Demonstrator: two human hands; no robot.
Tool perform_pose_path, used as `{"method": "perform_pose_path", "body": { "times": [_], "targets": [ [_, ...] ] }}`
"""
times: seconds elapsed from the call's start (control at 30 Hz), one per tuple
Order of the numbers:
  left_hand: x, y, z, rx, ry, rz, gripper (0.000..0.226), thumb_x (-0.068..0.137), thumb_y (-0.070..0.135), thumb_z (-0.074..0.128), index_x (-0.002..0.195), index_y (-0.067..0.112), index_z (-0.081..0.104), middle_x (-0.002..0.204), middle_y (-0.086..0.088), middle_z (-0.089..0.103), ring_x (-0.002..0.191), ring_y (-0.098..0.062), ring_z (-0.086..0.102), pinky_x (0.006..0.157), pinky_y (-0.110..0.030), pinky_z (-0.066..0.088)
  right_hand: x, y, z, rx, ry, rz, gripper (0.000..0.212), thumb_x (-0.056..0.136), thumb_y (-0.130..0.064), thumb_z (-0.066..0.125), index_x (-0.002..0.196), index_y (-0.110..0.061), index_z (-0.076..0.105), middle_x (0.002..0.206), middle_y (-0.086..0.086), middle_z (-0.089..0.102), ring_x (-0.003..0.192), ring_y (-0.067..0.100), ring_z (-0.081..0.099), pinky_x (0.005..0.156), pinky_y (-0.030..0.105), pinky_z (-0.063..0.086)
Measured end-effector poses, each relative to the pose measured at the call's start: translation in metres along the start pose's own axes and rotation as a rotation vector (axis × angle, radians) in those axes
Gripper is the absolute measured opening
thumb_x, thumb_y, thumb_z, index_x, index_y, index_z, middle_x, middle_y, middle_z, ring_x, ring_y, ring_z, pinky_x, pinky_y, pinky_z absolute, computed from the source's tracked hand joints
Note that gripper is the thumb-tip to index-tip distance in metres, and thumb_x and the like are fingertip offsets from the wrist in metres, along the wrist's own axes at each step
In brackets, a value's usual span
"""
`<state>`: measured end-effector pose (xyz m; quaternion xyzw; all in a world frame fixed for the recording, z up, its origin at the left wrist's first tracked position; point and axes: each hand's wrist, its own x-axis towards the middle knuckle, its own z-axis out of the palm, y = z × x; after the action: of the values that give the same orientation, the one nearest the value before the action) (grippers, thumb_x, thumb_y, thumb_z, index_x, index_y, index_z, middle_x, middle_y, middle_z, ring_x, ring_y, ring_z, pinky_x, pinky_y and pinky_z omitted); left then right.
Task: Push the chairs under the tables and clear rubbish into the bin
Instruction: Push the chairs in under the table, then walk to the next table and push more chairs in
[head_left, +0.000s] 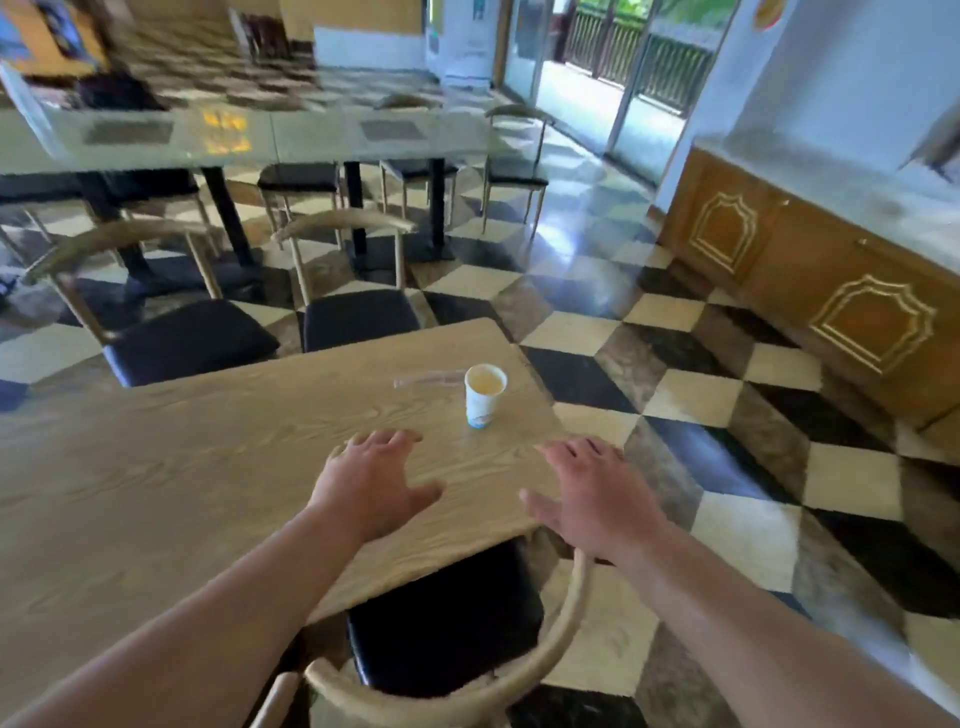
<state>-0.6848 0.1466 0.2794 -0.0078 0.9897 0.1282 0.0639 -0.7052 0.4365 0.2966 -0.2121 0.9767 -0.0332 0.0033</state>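
Observation:
A white paper cup (482, 395) stands upright near the right corner of the wooden table (182, 467), with a clear plastic wrapper (426, 378) lying just left of it. My left hand (375, 486) hovers open over the table, short of the cup. My right hand (592, 491) is open too, at the table's right edge, above the curved backrest of a black-seated chair (447, 639) that sits partly under the table below me. Two more black-seated chairs (187, 338) (358, 317) stand along the far side of the table.
A long glass-topped table (291, 140) with several chairs around it stands further back. A wooden cabinet (810, 260) runs along the right wall. Checkered floor (727, 441) lies to the right of the table. Glass doors (587, 62) open at the back right.

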Motion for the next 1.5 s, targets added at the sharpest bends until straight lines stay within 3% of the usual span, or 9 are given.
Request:
{"method": "perform_pose_path", "body": {
  "times": [0.17, 0.27, 0.47, 0.67, 0.77, 0.93, 1.07, 1.23, 1.5],
  "targets": [
    [0.051, 0.147, -0.073, 0.025, 0.168, 0.252, 0.089, 0.08, 0.09, 0.048, 0.153, 0.04, 0.038, 0.16, 0.007, 0.044, 0.146, -0.023, 0.041, 0.112, -0.052, 0.041, -0.033, 0.114, -0.104, -0.05, 0.222, 0.139, 0.079, 0.09, -0.085, 0.034, 0.145, -0.03, 0.047, 0.143, -0.001, 0.059, 0.134, 0.025, 0.053, 0.111, 0.047, 0.044],
    [0.07, 0.242, -0.103, 0.048, 0.254, 0.347, 0.097, 0.075, 0.096, 0.036, 0.153, 0.038, 0.039, 0.161, 0.007, 0.043, 0.147, -0.022, 0.039, 0.114, -0.051, 0.04, -0.063, 0.188, -0.154, -0.083, 0.323, 0.218, 0.073, 0.092, -0.086, 0.033, 0.141, -0.033, 0.047, 0.141, -0.005, 0.06, 0.132, 0.022, 0.054, 0.111, 0.045, 0.044],
    [0.104, 0.419, -0.15, 0.068, 0.4, 0.519, 0.093, 0.08, 0.097, 0.03, 0.153, 0.04, 0.037, 0.162, 0.006, 0.042, 0.147, -0.023, 0.039, 0.115, -0.05, 0.038, -0.128, 0.331, -0.248, -0.145, 0.441, 0.348, 0.078, 0.091, -0.088, 0.028, 0.145, -0.034, 0.044, 0.147, -0.006, 0.055, 0.138, 0.022, 0.048, 0.115, 0.045, 0.04],
    [0.133, 0.564, -0.175, 0.001, 0.522, 0.626, 0.114, 0.066, 0.105, 0.01, 0.152, 0.038, 0.04, 0.162, 0.002, 0.044, 0.147, -0.026, 0.041, 0.117, -0.051, 0.04, -0.173, 0.444, -0.317, -0.231, 0.556, 0.447, 0.08, 0.093, -0.084, 0.03, 0.149, -0.029, 0.043, 0.146, 0.0, 0.057, 0.137, 0.026, 0.05, 0.114, 0.048, 0.044],
    [0.151, 0.613, -0.172, -0.001, 0.548, 0.68, 0.101, 0.074, 0.1, 0.023, 0.15, 0.037, 0.042, 0.157, 0.002, 0.05, 0.142, -0.026, 0.047, 0.113, -0.051, 0.04, -0.173, 0.488, -0.333, -0.25, 0.585, 0.484, 0.078, 0.094, -0.083, 0.034, 0.149, -0.028, 0.044, 0.146, 0.0, 0.059, 0.137, 0.027, 0.051, 0.112, 0.048, 0.044],
    [0.208, 0.672, -0.161, -0.009, 0.525, 0.7, 0.103, 0.075, 0.101, 0.019, 0.154, 0.037, 0.035, 0.163, 0.003, 0.043, 0.147, -0.026, 0.042, 0.115, -0.054, 0.04, -0.145, 0.551, -0.332, -0.248, 0.579, 0.521, 0.077, 0.093, -0.084, 0.031, 0.149, -0.032, 0.04, 0.149, -0.003, 0.055, 0.139, 0.023, 0.048, 0.114, 0.045, 0.041],
    [0.278, 0.711, -0.15, -0.039, 0.478, 0.731, 0.096, 0.079, 0.096, 0.031, 0.153, 0.036, 0.035, 0.163, 0.002, 0.043, 0.146, -0.026, 0.043, 0.113, -0.055, 0.044, -0.105, 0.608, -0.328, -0.253, 0.551, 0.542, 0.082, 0.091, -0.086, 0.024, 0.151, -0.031, 0.038, 0.15, -0.002, 0.054, 0.138, 0.023, 0.048, 0.113, 0.045, 0.044],
    [0.383, 0.762, -0.133, -0.088, 0.459, 0.739, 0.085, 0.083, 0.092, 0.037, 0.148, 0.038, 0.036, 0.157, 0.007, 0.048, 0.142, -0.024, 0.047, 0.111, -0.053, 0.046, -0.046, 0.691, -0.333, -0.307, 0.508, 0.617, 0.077, 0.093, -0.084, 0.028, 0.148, -0.031, 0.039, 0.146, -0.002, 0.055, 0.132, 0.022, 0.052, 0.107, 0.043, 0.047],
    [0.531, 0.853, -0.16, -0.131, 0.424, 0.805, 0.086, 0.082, 0.093, 0.04, 0.147, 0.037, 0.038, 0.154, 0.006, 0.052, 0.139, -0.025, 0.052, 0.109, -0.056, 0.048, 0.039, 0.811, -0.37, -0.372, 0.52, 0.718, 0.073, 0.094, -0.082, 0.032, 0.14, -0.028, 0.05, 0.127, -0.001, 0.069, 0.117, 0.022, 0.062, 0.096, 0.042, 0.053]
  ]
}}
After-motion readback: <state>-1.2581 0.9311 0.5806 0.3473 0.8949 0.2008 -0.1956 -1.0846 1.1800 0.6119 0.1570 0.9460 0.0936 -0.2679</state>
